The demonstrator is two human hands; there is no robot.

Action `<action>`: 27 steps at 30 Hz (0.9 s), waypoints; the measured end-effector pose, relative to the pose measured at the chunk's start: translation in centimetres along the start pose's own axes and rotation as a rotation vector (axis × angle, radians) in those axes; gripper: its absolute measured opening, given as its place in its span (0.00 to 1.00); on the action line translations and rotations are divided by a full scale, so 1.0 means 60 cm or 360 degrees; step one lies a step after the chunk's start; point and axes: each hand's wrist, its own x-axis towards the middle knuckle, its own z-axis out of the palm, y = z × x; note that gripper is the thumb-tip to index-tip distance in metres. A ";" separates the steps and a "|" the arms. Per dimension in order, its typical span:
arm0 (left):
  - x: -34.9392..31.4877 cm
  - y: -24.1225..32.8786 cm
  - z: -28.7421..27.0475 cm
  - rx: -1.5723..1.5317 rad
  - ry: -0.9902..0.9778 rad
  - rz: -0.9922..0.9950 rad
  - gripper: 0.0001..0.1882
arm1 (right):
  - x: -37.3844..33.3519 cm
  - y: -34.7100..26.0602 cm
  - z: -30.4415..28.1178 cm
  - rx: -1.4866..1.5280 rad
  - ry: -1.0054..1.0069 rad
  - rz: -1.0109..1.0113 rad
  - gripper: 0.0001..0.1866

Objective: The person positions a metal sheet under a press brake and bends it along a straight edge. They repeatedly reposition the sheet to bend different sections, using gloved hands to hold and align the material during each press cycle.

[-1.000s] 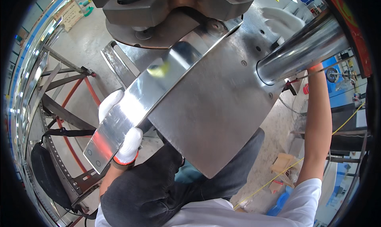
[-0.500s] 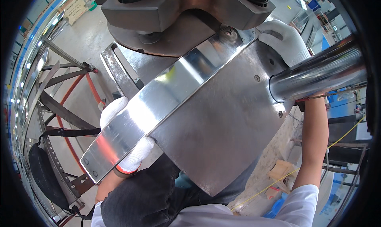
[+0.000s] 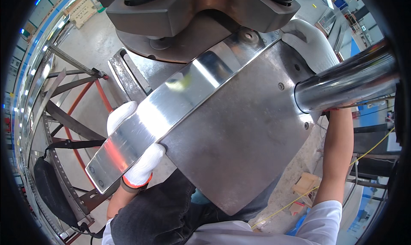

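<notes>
A long, polished metal strip [image 3: 171, 101] runs diagonally along the edge of a flat grey steel plate [image 3: 239, 129], with small round marks near its ends. My left hand [image 3: 141, 161], in a white glove with an orange cuff, grips the strip near its lower left end, thumb on the near side and fingers round the far side. At the upper right end, my right hand [image 3: 310, 44], also gloved, has its fingers curled at the strip's tip; part of that hand is behind the plate. Just beyond the strip is the machine's round dark metal disc [image 3: 180, 50].
A heavy machine head [image 3: 197, 9] overhangs the strip. From the plate's right side a thick chrome bar [image 3: 346, 78] crosses above my right forearm. At left stand a metal frame with red bars [image 3: 77, 103] and a hanging black pouch [image 3: 53, 193]. Cardboard [image 3: 305, 183] lies on the floor.
The strip has shifted slightly up toward the disc, both hands still on it. The plate and bar appear a little farther right and lower in view.
</notes>
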 end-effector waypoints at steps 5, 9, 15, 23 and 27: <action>0.007 -0.002 0.003 -0.0055 -0.0012 -0.0012 0.57 | 0.004 0.008 0.004 0.0055 -0.0022 -0.0027 0.15; 0.007 -0.005 0.002 -0.0052 -0.0016 -0.0013 0.57 | 0.004 0.022 -0.001 0.0042 -0.0035 0.0011 0.15; 0.000 0.003 0.006 -0.0079 0.0037 -0.0051 0.57 | 0.007 0.027 0.005 0.0164 -0.0026 -0.0032 0.15; -0.002 -0.003 0.005 -0.0039 0.0063 -0.0025 0.58 | 0.005 0.025 0.005 0.0079 -0.0014 -0.0065 0.15; -0.002 -0.008 0.000 0.0017 0.0050 0.0021 0.57 | 0.008 0.026 0.006 0.0069 -0.0022 -0.0055 0.15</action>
